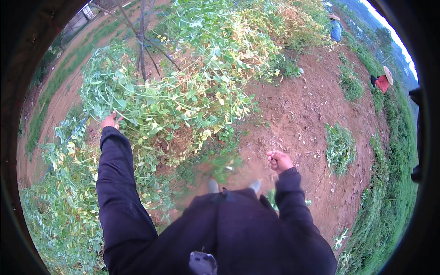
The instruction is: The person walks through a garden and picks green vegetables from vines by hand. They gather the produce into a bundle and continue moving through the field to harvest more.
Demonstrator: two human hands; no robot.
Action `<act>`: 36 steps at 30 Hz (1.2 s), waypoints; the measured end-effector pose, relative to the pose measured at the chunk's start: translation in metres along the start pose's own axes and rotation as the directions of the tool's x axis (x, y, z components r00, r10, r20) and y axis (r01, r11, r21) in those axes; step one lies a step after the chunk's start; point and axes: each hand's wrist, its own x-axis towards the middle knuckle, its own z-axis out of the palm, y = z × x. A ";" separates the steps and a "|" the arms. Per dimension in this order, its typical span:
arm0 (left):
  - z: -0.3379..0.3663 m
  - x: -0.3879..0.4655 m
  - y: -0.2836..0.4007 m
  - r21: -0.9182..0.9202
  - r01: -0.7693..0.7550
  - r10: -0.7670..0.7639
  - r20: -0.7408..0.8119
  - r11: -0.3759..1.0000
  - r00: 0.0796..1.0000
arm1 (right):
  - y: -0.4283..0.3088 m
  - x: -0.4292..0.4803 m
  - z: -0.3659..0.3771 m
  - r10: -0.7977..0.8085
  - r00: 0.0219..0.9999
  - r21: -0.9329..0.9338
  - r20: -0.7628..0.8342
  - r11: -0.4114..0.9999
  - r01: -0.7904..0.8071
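My left hand (110, 121) reaches into the left side of a row of pea vines (151, 99), touching the stems and leaves. Its fingers are partly bent; whether a stem is pinched between them is unclear. Out over bare soil, to the right of the vines, is my right hand (280, 161) with its fingers curled in. A small dark spot shows between thumb and fingers, too small to tell as an object or a shadow. The vines are green on the left, with many yellowed and dry leaves toward the middle and back.
Wooden poles (141, 41) tied together stand among the vines. Heaps of pulled greenery (340, 148) lie on the reddish soil (292, 120), with a grassy strip (395, 192) at right. Two people in brimmed hats are farther off, one in blue (335, 30), one in red (382, 83).
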 end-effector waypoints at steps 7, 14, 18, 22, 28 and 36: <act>0.005 -0.066 -0.026 -0.016 -0.136 0.134 -0.073 0.991 0.988 | -0.011 0.005 -0.040 0.030 0.999 -0.086 0.016 0.996 -0.029; 0.006 -0.095 -0.040 0.396 -0.144 0.204 -0.114 0.907 0.972 | -0.018 -0.016 -0.151 0.001 0.989 0.020 -0.148 1.000 0.001; 0.030 -0.135 -0.052 0.487 -0.344 0.435 -0.085 0.803 0.896 | -0.021 -0.032 -0.228 0.005 0.963 0.033 -0.268 0.999 0.005; 0.085 -0.234 -0.099 0.698 -0.393 0.720 -0.255 0.598 0.645 | -0.022 -0.051 -0.298 0.020 0.925 -0.005 -0.380 1.000 -0.023; 0.164 -0.346 -0.227 0.558 -0.374 0.494 -0.077 0.741 0.866 | -0.002 -0.060 -0.354 0.053 0.855 0.247 -0.515 0.965 0.089; 0.238 -0.391 -0.368 0.678 -0.341 0.022 0.432 0.651 0.901 | -0.007 -0.027 -0.366 0.098 0.854 0.407 -0.512 0.903 0.140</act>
